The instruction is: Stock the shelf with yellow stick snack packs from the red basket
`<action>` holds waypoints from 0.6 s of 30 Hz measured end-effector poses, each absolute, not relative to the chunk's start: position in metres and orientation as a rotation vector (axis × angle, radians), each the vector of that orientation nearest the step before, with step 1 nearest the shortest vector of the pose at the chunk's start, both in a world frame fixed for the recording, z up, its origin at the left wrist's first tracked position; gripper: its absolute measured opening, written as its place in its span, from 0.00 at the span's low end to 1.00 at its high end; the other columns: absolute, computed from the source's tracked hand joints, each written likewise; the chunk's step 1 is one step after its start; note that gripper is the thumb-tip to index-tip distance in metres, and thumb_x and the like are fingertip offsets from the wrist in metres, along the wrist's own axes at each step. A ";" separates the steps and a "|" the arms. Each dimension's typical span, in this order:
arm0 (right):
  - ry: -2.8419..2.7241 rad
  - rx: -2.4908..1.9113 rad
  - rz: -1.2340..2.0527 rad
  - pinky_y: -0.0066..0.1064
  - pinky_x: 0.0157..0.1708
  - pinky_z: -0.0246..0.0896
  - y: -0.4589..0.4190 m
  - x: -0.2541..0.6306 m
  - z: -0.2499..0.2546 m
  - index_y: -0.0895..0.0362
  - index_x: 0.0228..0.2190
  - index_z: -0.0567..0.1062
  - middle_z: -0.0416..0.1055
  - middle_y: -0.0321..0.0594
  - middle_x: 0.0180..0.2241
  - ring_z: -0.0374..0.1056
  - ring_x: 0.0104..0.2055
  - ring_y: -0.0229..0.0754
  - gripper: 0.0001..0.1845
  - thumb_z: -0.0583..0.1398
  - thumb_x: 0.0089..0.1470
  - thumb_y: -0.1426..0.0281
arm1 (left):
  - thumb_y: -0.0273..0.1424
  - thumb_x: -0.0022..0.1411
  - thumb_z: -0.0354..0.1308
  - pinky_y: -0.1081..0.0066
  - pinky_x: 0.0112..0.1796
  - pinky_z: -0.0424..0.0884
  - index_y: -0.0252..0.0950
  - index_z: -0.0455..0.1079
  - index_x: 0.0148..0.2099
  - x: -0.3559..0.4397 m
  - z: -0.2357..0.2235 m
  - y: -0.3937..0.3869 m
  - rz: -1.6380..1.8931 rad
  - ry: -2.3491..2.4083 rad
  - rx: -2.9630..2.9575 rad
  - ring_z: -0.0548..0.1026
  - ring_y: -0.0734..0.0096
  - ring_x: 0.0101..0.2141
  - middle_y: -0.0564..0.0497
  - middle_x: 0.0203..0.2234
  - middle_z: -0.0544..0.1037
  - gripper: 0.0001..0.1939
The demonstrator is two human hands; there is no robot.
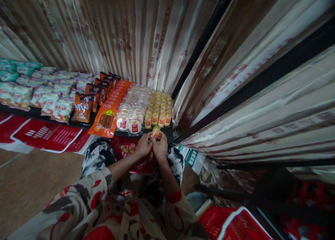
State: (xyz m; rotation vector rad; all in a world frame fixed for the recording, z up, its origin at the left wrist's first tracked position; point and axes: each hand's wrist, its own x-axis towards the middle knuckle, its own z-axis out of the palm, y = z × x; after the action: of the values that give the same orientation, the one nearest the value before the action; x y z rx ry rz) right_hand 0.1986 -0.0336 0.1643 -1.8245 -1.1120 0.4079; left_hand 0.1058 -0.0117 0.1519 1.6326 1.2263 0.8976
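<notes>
Evidently both bare hands are busy with one small wrapped snack [156, 132]: the left hand [144, 145] pinches it from the left side with its fingertips, and the right hand [160, 145] has its fingers curled round the other side, thumb beside the left fingers. It sits just beyond the fingertips, at the front edge of the black shelf [170, 133] and right before the rows of matching yellow packets [155, 117]. Its wrapper is pale yellow and slightly shiny, with an orange-red patch like the label on those packets; any print is too small to read, and the fingers hide its lower end. The neighbouring packets stand close together, several deep. To their left lie clear-wrapped round white crackers [135, 126] with red labels, then a bright orange snack pouch [105, 121]. Below the shelf, a few loose packets [125, 148] lie in a red plastic basket [142, 168] between the knees.
</notes>
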 end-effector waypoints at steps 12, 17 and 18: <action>-1.159 -1.861 0.171 0.37 0.42 0.61 0.000 0.206 0.162 0.59 0.50 0.67 0.68 0.48 0.41 0.64 0.42 0.45 0.25 0.56 0.52 0.61 | 0.21 0.56 0.47 0.61 0.52 0.66 0.32 0.64 0.53 0.102 0.162 0.001 0.944 1.378 2.066 0.65 0.61 0.52 0.41 0.50 0.64 0.22; -1.192 -1.868 0.127 0.40 0.46 0.58 0.009 0.203 0.159 0.60 0.50 0.66 0.67 0.49 0.42 0.62 0.44 0.48 0.25 0.55 0.53 0.62 | 0.18 0.53 0.47 0.60 0.55 0.62 0.30 0.63 0.54 0.105 0.167 0.007 0.928 1.409 2.136 0.61 0.59 0.55 0.39 0.54 0.61 0.25; -1.199 -1.870 0.120 0.41 0.47 0.58 0.011 0.202 0.159 0.60 0.50 0.66 0.67 0.50 0.42 0.61 0.44 0.48 0.25 0.55 0.53 0.62 | 0.18 0.52 0.48 0.59 0.55 0.62 0.30 0.63 0.54 0.105 0.168 0.008 0.926 1.416 2.139 0.61 0.58 0.55 0.39 0.54 0.61 0.25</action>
State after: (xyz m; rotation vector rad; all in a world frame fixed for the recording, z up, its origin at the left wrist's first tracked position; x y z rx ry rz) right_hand 0.2022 0.0107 0.1586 -1.8700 -1.1988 0.1202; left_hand 0.1050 0.0084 0.1675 2.1393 1.4160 0.9263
